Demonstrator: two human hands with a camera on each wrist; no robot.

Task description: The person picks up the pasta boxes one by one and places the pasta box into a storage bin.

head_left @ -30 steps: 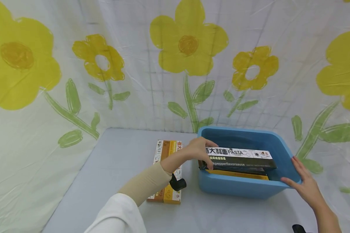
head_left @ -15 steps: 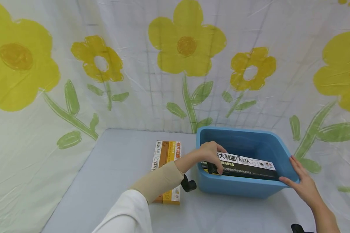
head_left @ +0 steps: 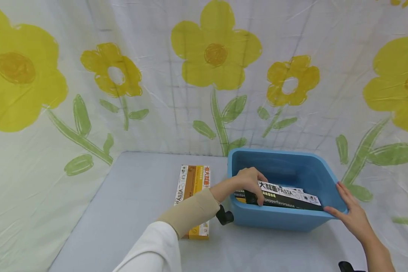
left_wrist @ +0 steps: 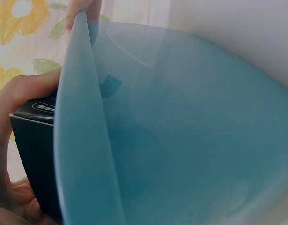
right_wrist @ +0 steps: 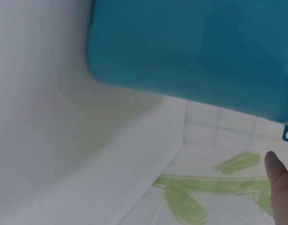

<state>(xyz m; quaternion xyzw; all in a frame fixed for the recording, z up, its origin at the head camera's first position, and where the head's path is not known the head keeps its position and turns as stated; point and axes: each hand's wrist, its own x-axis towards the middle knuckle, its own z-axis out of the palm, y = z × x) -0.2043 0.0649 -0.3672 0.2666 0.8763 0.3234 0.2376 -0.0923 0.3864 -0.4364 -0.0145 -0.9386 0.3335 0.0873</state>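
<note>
My left hand (head_left: 249, 181) grips the near left end of a black and white pasta box (head_left: 285, 203) inside the blue bin (head_left: 272, 216). The box lies lengthwise along the bin's front wall. In the left wrist view the fingers and thumb span the end of the black box (left_wrist: 33, 154), partly hidden behind the bin wall. Another black box, its white edge (head_left: 296, 190) showing behind, and a bit of yellow box (head_left: 240, 200) lie in the bin too. My right hand (head_left: 355, 216) rests on the bin's front right corner, fingers extended over the rim.
Left of the bin, a brown pasta box (head_left: 189, 180) and a yellow one (head_left: 201, 181) lie side by side on the grey table (head_left: 136, 196), partly covered by my left forearm. A flowered curtain (head_left: 163, 113) hangs behind.
My left hand has moved slightly right and down, lowering the black pasta box from rim height into the bin. The right hand has stayed on the bin corner.
</note>
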